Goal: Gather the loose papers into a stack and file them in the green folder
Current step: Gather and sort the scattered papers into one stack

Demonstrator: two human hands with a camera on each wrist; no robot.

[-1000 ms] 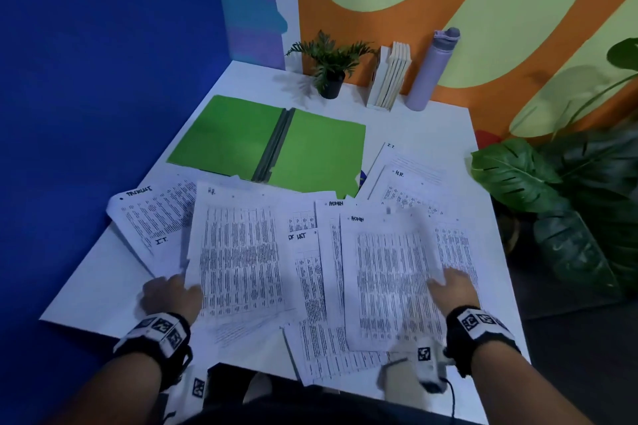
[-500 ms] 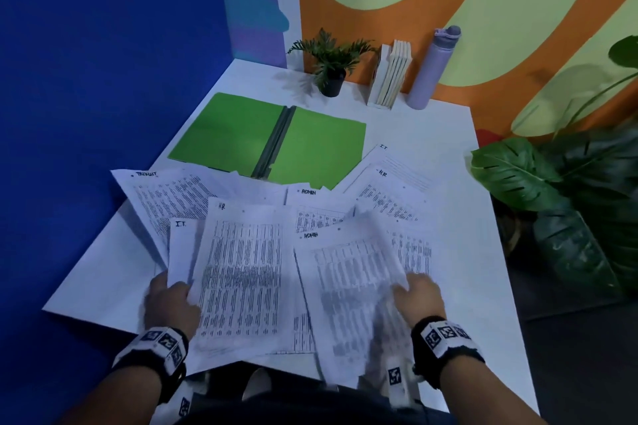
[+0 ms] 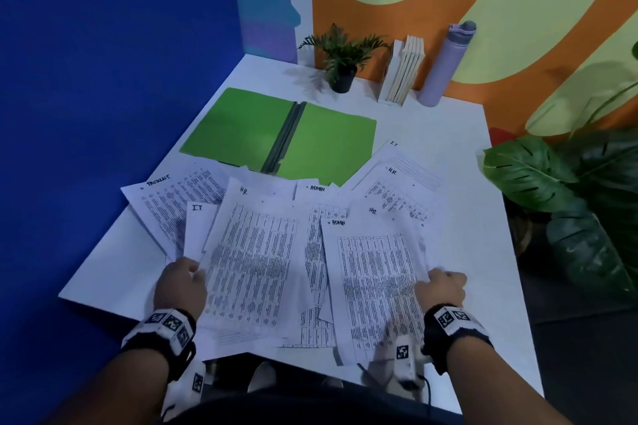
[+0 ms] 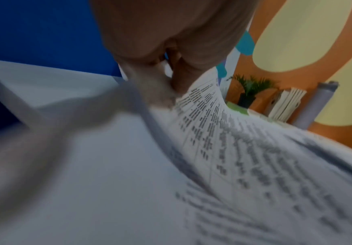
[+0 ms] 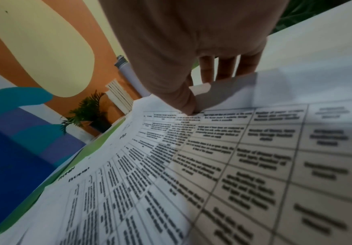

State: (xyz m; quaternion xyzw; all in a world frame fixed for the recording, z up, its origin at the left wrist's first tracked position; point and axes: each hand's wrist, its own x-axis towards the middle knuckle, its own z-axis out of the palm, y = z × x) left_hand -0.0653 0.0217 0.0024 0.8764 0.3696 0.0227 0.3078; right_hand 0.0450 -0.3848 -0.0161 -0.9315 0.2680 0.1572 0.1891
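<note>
A green folder [image 3: 276, 134] lies open and flat at the back left of the white table [image 3: 466, 217]. Several printed papers [image 3: 255, 259] fan out in front of it and overlap its near edge. My left hand [image 3: 181, 286] grips the left edge of the fan; in the left wrist view that hand [image 4: 170, 82] pinches a curled sheet [image 4: 244, 149]. My right hand [image 3: 440, 286] holds the right-hand sheets [image 3: 376, 279], with the thumb [image 5: 188, 106] on top and the fingers [image 5: 227, 69] under the paper [image 5: 212, 165]. Two more sheets [image 3: 397, 190] lie loose to the right.
Along the back wall stand a small potted plant [image 3: 341, 59], a row of books [image 3: 402, 72] and a lilac bottle [image 3: 445, 69]. A large leafy plant [image 3: 569, 190] crowds the table's right edge. A blue wall runs along the left. Some papers overhang the near edge.
The spread of papers has been drawn into a tighter fan. My right hand swung inward with its sheets, then slightly back out. The left hand stayed on its edge.
</note>
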